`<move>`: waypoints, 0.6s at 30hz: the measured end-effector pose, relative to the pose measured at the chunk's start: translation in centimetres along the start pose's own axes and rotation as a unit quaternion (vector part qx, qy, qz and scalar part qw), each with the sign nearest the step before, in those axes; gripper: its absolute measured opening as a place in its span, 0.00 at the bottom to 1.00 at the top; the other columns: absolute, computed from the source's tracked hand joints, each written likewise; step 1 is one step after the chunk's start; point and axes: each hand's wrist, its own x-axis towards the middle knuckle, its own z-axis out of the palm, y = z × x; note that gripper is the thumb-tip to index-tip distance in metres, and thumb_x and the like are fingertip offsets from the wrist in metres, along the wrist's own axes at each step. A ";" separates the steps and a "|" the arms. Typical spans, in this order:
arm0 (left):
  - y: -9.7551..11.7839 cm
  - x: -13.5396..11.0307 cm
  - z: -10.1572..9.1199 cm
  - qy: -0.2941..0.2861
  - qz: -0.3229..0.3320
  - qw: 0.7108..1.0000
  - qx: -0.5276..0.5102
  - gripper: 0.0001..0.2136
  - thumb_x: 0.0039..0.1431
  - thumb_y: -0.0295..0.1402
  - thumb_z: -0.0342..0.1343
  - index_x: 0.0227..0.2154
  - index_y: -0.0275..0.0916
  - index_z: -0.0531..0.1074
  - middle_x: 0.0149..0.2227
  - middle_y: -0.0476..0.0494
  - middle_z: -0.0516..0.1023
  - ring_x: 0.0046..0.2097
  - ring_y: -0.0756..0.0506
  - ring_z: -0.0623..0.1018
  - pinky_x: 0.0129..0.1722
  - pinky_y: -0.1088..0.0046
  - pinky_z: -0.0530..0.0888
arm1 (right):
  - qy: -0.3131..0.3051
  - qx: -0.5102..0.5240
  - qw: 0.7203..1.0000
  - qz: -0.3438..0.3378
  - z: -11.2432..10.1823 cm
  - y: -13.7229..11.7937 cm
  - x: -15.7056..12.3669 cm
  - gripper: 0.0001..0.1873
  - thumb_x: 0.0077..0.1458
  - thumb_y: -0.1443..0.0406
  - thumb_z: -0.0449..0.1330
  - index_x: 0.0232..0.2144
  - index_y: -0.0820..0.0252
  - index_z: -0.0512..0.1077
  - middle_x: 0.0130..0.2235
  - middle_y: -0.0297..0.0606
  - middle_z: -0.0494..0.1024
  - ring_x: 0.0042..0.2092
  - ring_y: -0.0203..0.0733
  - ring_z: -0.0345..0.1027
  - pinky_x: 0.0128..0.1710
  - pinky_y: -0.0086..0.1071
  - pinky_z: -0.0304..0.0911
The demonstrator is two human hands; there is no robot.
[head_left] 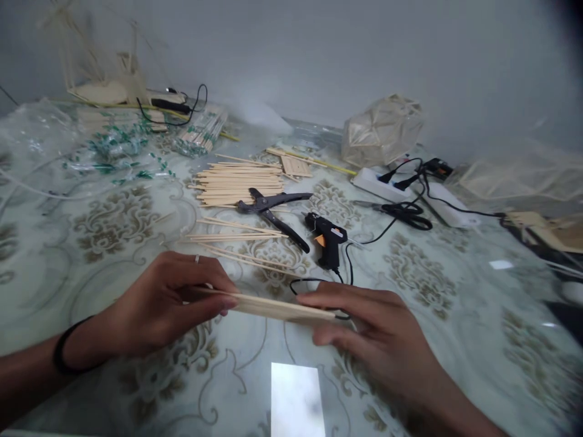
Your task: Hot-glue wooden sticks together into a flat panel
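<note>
A flat bundle of thin wooden sticks (273,306) lies lengthways between my two hands, just above the patterned tabletop (455,315). My left hand (168,303) pinches its left end, fingers closed on it, a ring on one finger and a black band on the wrist. My right hand (364,321) grips the right end with thumb under and fingers over. Beyond the hands lie loose sticks (237,233), a black cutter (273,212) and a black glue gun (328,240).
A stack of sticks (241,182) sits further back. A white power strip (410,191) with black cables lies at the right, beside a stick-built polyhedron (382,130). Plastic bags (91,145) and a stick frame (100,67) fill the back left.
</note>
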 end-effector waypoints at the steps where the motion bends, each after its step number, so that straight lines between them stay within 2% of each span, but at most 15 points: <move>1: 0.1 0.1 0.0 0.004 0.006 1.000 0.004 0.06 0.73 0.32 0.63 0.39 0.43 0.85 0.34 0.50 0.86 0.32 0.51 0.83 0.32 0.81 0.77 | 0.005 0.004 1.000 -0.005 0.0 0.1 0.1 0.17 0.72 0.48 0.66 0.46 0.53 0.84 0.40 0.36 0.92 0.38 0.37 0.88 0.41 0.24 0.80; 3: 0.3 0.1 0.1 0.007 0.022 1.000 0.019 0.06 0.73 0.31 0.62 0.39 0.43 0.84 0.34 0.50 0.87 0.33 0.51 0.84 0.32 0.81 0.77 | 0.005 0.006 1.000 -0.011 0.0 0.0 0.4 0.19 0.71 0.47 0.67 0.46 0.54 0.84 0.42 0.37 0.93 0.40 0.39 0.89 0.43 0.25 0.80; 6: 0.6 0.0 0.2 0.011 0.056 0.997 0.050 0.06 0.72 0.28 0.62 0.39 0.43 0.84 0.35 0.50 0.87 0.33 0.50 0.84 0.34 0.80 0.78 | -0.018 -0.017 1.000 -0.016 0.4 -0.7 1.0 0.12 0.74 0.56 0.67 0.44 0.58 0.84 0.40 0.39 0.91 0.38 0.39 0.87 0.42 0.27 0.80; 11: 0.7 -0.3 0.3 0.019 0.107 0.990 0.085 0.06 0.73 0.28 0.61 0.42 0.42 0.84 0.35 0.49 0.88 0.34 0.49 0.85 0.35 0.79 0.78 | -0.046 -0.031 0.995 -0.078 1.4 -2.3 2.1 0.07 0.75 0.65 0.64 0.44 0.62 0.81 0.38 0.42 0.87 0.38 0.42 0.83 0.38 0.31 0.77; 18: 0.8 -0.6 0.4 0.018 0.119 0.988 0.096 0.06 0.75 0.30 0.60 0.41 0.43 0.83 0.34 0.49 0.88 0.32 0.50 0.84 0.33 0.79 0.77 | -0.036 0.021 0.997 -0.068 2.4 -2.1 2.0 0.05 0.72 0.71 0.64 0.41 0.63 0.80 0.34 0.41 0.83 0.35 0.41 0.78 0.34 0.32 0.72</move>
